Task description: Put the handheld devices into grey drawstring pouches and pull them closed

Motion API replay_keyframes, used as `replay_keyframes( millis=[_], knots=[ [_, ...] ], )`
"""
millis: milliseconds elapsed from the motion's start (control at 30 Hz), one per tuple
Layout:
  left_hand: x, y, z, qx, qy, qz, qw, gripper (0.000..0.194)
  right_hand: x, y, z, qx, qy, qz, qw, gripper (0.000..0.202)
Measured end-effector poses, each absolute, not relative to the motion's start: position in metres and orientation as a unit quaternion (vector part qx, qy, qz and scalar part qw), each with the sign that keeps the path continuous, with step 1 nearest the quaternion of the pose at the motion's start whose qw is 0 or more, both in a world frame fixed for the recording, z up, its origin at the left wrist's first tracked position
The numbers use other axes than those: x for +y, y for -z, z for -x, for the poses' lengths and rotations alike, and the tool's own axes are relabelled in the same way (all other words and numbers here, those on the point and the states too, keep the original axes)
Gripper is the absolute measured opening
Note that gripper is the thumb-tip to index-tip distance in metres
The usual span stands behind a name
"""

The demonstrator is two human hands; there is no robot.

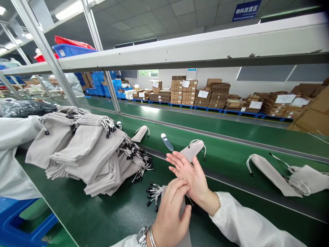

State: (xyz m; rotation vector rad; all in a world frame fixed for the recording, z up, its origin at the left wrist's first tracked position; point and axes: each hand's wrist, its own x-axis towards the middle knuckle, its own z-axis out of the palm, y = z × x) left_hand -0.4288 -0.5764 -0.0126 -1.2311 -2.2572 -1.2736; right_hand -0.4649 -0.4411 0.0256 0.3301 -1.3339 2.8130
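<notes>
My right hand (191, 176) is held palm up over the bench, its fingers stretched out and nothing in it. Against its palm rest the bent fingertips of my left hand (173, 211), the thumb apart and no object visible in the grasp. Under my left hand lies a small stack of grey drawstring pouches (187, 219), mostly covered, with black-tipped cords (154, 193) poking out to the left. Just beyond my right fingertips, a grey pouch (193, 150) and a dark blue handheld device with a white end (167, 142) lie on the green conveyor belt.
A large pile of grey pouches (89, 151) fills the bench at left, beside a co-worker's white sleeve (15, 137). More pouches (275, 175) lie on the belt at right, another (140, 133) farther back. A metal shelf beam (167, 55) crosses overhead.
</notes>
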Motion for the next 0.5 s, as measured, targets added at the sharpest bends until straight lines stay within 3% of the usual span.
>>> replay_keyframes(
  millis=[100,267,400,500],
  knots=[
    [-0.578,0.012,0.428,-0.766,0.46,0.433,0.12,0.047,-0.44,-0.024,0.465,-0.429,-0.898,-0.098,0.008,0.062],
    [-0.576,0.022,0.434,-0.766,0.435,0.443,0.165,0.056,-0.445,-0.02,0.461,-0.458,-0.884,-0.09,0.001,0.064],
    [-0.572,0.042,0.447,-0.718,0.439,0.5,0.204,0.025,-0.429,-0.007,0.485,-0.539,-0.839,-0.074,0.02,0.065],
    [-0.578,0.056,0.462,-0.798,0.403,0.384,0.232,0.014,-0.396,0.014,0.541,-0.713,-0.692,-0.054,0.101,0.053]
  ],
)
